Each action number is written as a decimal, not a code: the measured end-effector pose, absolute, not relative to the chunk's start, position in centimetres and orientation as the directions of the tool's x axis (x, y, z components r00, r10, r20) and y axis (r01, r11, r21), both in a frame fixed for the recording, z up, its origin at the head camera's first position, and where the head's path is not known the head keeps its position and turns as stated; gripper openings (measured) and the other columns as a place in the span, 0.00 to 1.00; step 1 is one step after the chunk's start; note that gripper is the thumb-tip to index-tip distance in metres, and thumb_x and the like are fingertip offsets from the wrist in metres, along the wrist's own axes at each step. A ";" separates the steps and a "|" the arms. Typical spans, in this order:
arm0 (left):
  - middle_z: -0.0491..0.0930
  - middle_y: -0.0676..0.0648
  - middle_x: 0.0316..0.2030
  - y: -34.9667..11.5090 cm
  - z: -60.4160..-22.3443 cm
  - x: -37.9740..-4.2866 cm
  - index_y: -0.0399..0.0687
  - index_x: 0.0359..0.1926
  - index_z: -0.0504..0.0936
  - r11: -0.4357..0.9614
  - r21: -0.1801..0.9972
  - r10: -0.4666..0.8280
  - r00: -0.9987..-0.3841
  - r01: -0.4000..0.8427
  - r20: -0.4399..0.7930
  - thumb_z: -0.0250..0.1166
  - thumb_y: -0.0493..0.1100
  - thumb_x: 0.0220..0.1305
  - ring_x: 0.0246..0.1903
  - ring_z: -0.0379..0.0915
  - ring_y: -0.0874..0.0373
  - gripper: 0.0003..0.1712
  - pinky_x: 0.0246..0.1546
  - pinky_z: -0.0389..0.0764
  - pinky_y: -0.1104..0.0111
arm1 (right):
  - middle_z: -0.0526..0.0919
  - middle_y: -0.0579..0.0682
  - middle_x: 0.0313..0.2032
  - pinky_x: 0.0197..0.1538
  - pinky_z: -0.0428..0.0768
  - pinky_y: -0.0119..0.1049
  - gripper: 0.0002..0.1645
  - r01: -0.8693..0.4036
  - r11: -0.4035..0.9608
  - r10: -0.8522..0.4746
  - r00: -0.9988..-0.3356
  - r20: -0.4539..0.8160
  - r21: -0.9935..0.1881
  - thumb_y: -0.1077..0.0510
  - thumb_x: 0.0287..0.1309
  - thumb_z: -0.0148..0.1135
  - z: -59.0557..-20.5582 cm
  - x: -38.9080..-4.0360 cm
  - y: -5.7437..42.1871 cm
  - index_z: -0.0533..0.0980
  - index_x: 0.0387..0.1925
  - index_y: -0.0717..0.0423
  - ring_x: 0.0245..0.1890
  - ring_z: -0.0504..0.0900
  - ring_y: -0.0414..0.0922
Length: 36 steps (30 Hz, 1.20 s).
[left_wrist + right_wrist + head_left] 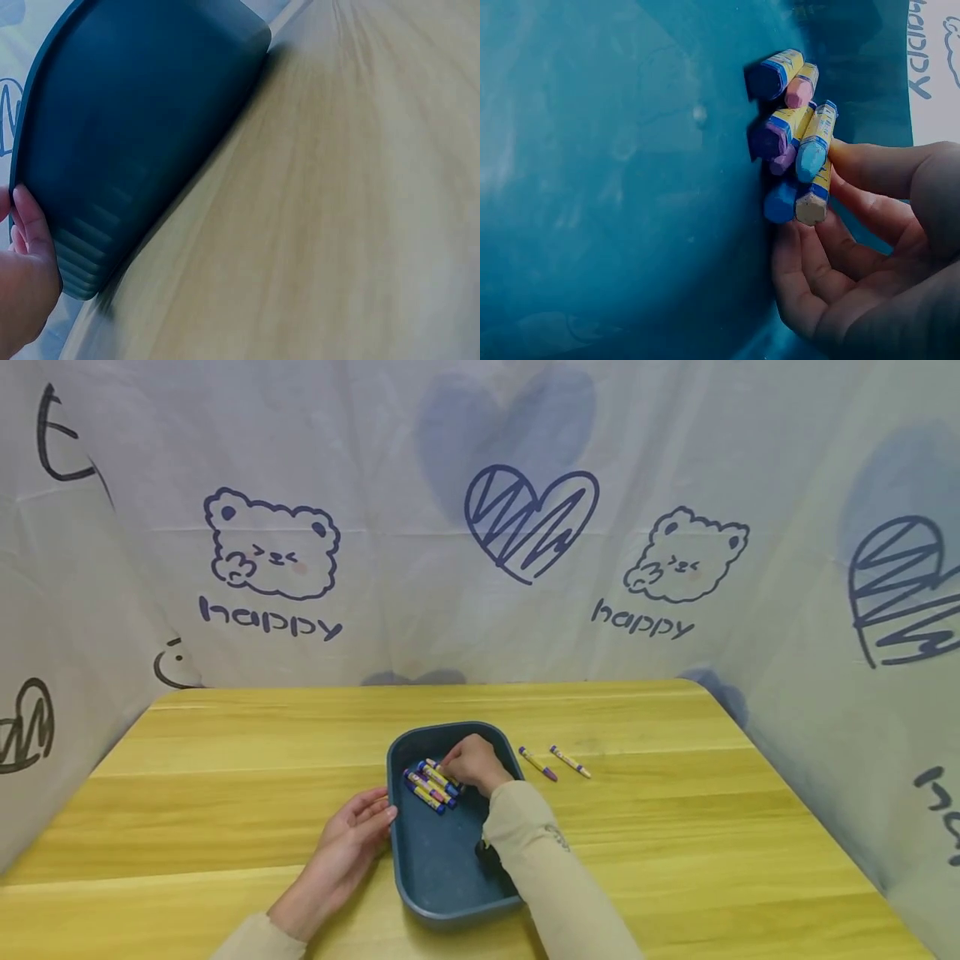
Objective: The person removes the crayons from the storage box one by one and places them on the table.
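Observation:
A dark blue-green plastic bin (457,868) sits on the table, its outer wall (142,112) filling much of the left wrist view. My left hand (352,835) grips the bin's left rim, fingers (34,225) against the outside. Inside, toward the far end, several crayons in yellow-and-blue wrappers (431,785) lie in a small stack. My right hand (474,762) reaches in and pinches at the stack's edge. In the right wrist view, its thumb and fingers are around a beige crayon (811,208), with the thumb tip beside a light blue crayon (814,154).
To the right of the bin, a purple crayon (538,763) and a pale peach crayon (570,761) lie on the yellow wood-grain table (247,810). Behind hangs a white cloth (405,568) with bear and heart drawings. A dark device (487,853) shows under the right sleeve.

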<state>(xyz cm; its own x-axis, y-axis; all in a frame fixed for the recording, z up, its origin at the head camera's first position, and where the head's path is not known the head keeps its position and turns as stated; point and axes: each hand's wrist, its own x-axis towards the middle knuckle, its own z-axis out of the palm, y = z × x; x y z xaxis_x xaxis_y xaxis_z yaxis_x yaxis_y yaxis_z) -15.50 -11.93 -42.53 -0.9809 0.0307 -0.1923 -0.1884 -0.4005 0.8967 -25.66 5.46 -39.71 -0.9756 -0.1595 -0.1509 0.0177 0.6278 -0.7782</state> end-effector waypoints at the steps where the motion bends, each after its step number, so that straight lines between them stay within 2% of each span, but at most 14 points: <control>1: 0.73 0.48 0.37 -11.9 -42.6 -15.5 0.29 0.58 0.64 -0.403 0.896 0.030 -0.981 -0.187 -0.191 0.56 0.27 0.63 0.37 0.71 0.60 0.22 0.40 0.75 0.72 | 0.82 0.51 0.26 0.28 0.74 0.31 0.04 0.020 0.628 -0.155 -0.976 -0.151 -0.778 0.66 0.51 0.69 -39.7 -25.7 5.4 0.84 0.28 0.65 0.25 0.75 0.42; 10: 0.74 0.48 0.38 -11.9 -42.7 -15.5 0.29 0.58 0.64 -0.410 0.897 0.025 -0.986 -0.163 -0.167 0.56 0.26 0.63 0.37 0.72 0.60 0.22 0.40 0.75 0.72 | 0.82 0.50 0.29 0.32 0.78 0.35 0.04 0.010 0.626 -0.143 -0.982 -0.127 -0.780 0.62 0.55 0.68 -39.8 -25.9 5.3 0.84 0.31 0.61 0.27 0.77 0.43; 22: 0.74 0.48 0.39 -12.0 -42.6 -15.6 0.29 0.59 0.64 -0.387 0.906 0.034 -0.984 -0.172 -0.172 0.56 0.28 0.65 0.38 0.71 0.59 0.22 0.40 0.75 0.72 | 0.83 0.47 0.30 0.35 0.78 0.35 0.06 -0.117 0.585 -0.218 -0.976 -0.017 -0.802 0.58 0.56 0.69 -39.6 -26.1 5.0 0.85 0.32 0.57 0.30 0.78 0.41; 28: 0.73 0.47 0.39 -12.0 -42.6 -15.6 0.29 0.58 0.64 -0.383 0.909 0.033 -0.986 -0.166 -0.166 0.55 0.27 0.64 0.38 0.71 0.59 0.22 0.40 0.75 0.72 | 0.84 0.48 0.31 0.36 0.79 0.35 0.06 -0.186 0.575 -0.230 -0.971 0.061 -0.797 0.59 0.56 0.68 -39.4 -26.1 4.9 0.85 0.34 0.58 0.30 0.79 0.42; 36: 0.73 0.48 0.39 -12.2 -42.6 -15.6 0.29 0.58 0.64 -0.411 0.897 0.030 -0.986 -0.162 -0.164 0.55 0.26 0.63 0.37 0.71 0.60 0.22 0.40 0.75 0.72 | 0.85 0.49 0.32 0.36 0.80 0.36 0.06 -0.226 0.475 -0.155 -0.973 0.172 -0.850 0.61 0.55 0.69 -38.7 -25.9 4.9 0.85 0.35 0.59 0.33 0.81 0.44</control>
<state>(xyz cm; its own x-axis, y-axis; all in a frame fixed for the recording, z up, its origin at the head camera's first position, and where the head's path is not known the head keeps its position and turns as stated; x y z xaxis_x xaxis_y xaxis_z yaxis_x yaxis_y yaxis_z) -15.56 -12.16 -42.65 -0.9860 0.0302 -0.1639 -0.1617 -0.4107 0.8973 -25.94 4.89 -38.69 -0.9728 -0.1547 0.1724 -0.2262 0.4752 -0.8503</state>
